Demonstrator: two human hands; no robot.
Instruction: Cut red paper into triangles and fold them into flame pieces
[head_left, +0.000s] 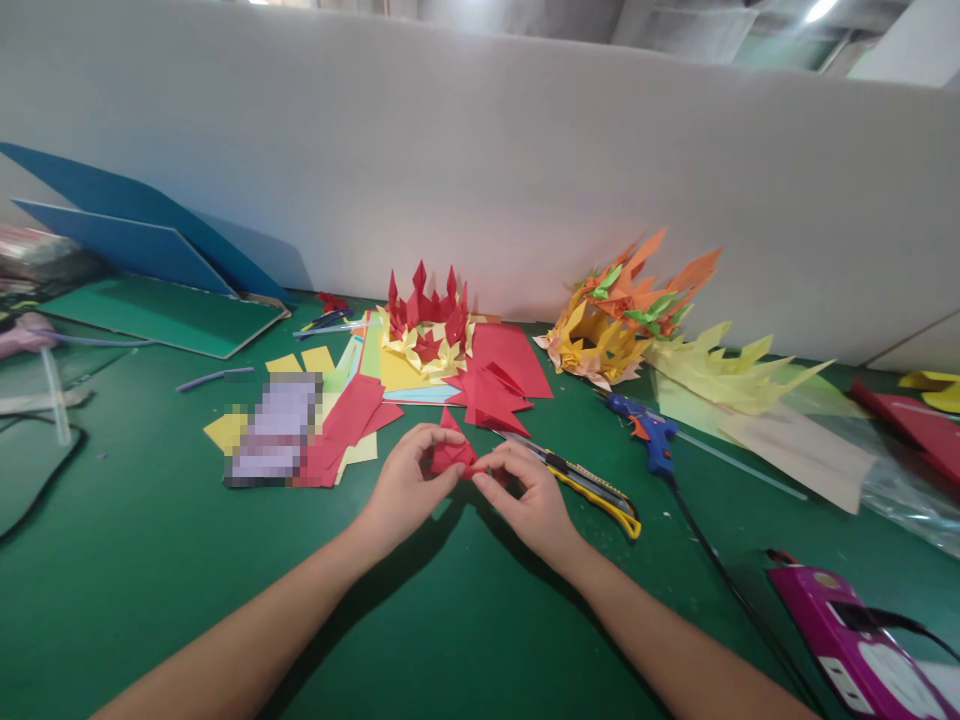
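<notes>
A small folded piece of red paper [452, 455] is held between both hands above the green table [450, 620]. My left hand [411, 478] grips its left side with thumb and fingers. On the lower right corner, my right hand [529, 497] pinches the same piece. Just behind the hands lie folded red paper pieces [491, 395]. A yellow and black cutter knife [592, 487] rests close to my right hand. Red paper strips [345, 430] lie to the left of my left hand.
A red and yellow paper crown [426, 335] stands at the back, with an orange paper crown [600, 335] to its right. A blue glue gun [651, 432], its cable and a purple power strip [855, 640] are at the right. Blue boards [142, 245] lean at the left.
</notes>
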